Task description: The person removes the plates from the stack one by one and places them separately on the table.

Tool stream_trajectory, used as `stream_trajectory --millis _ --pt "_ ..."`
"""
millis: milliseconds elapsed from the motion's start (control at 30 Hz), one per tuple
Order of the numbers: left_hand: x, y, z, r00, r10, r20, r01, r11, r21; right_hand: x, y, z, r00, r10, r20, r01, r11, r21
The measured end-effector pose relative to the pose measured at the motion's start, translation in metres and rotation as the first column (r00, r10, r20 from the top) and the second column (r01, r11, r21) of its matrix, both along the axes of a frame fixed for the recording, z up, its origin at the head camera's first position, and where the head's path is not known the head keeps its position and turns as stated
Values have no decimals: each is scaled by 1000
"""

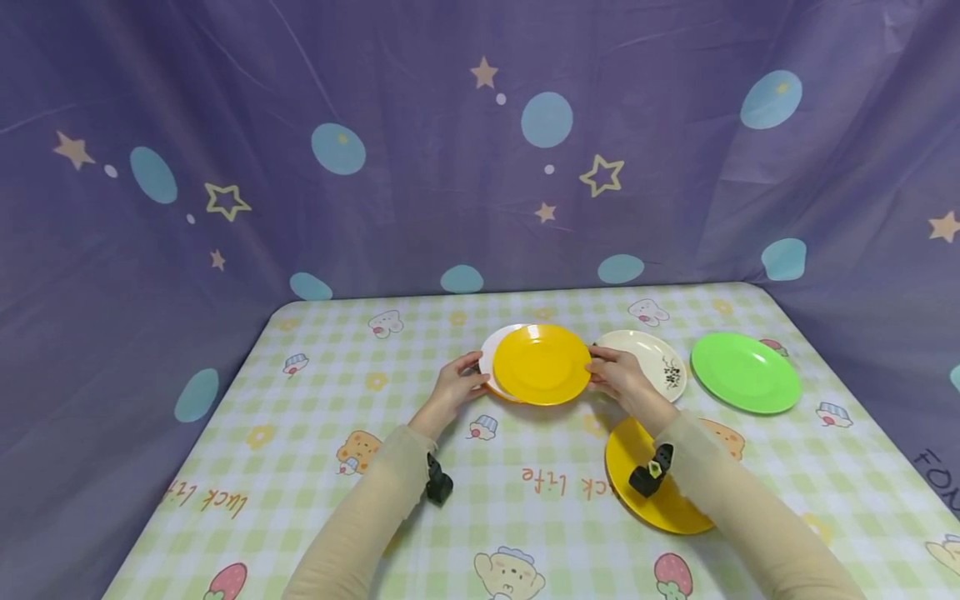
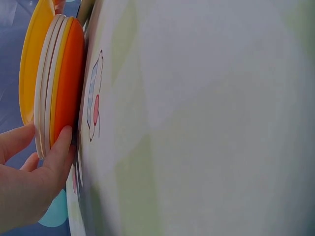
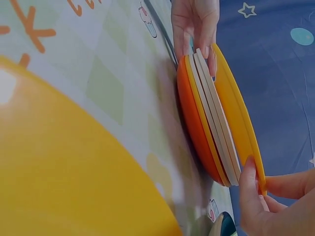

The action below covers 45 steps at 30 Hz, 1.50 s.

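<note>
A yellow plate (image 1: pixel 542 365) lies on top of a small stack, off to its right, so a white plate (image 1: pixel 491 348) shows at the left. Under the white rims, the left wrist view shows a yellow rim and an orange plate (image 2: pixel 70 83) at the bottom. My left hand (image 1: pixel 453 388) grips the stack's left edge between thumb and fingers. With thumb and fingers, my right hand (image 1: pixel 624 382) pinches the right rim of the top yellow plate, which stands tilted away from the white rims in the right wrist view. The stack hangs close over the tablecloth.
Behind my right hand lies a cream plate (image 1: pixel 651 354) with a dark pattern, with a green plate (image 1: pixel 746 372) to its right. Another yellow plate (image 1: pixel 628 462) is partly hidden under my right forearm. A checked cloth (image 1: pixel 315 417) covers the table; a purple curtain (image 1: pixel 420 217) hangs behind.
</note>
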<state>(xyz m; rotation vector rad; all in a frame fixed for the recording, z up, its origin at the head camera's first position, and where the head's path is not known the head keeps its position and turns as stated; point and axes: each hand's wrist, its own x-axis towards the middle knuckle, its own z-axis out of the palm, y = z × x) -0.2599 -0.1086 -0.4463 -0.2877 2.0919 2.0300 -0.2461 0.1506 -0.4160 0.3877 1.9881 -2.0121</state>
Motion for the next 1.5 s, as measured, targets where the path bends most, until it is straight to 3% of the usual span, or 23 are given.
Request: stream_trajectory --millis 700,1000,1500 --pt "0 0 0 1000 1 6 -1 1000 -2 11 13 13 999 30 -23 -30 1000 -3" --pt "1 0 0 1000 4 0 -4 1000 -10 19 24 18 999 47 -24 -45 997 69" --pt "0 2 0 1000 4 0 -4 1000 0 31 45 20 995 78 -65 -73 995 70"
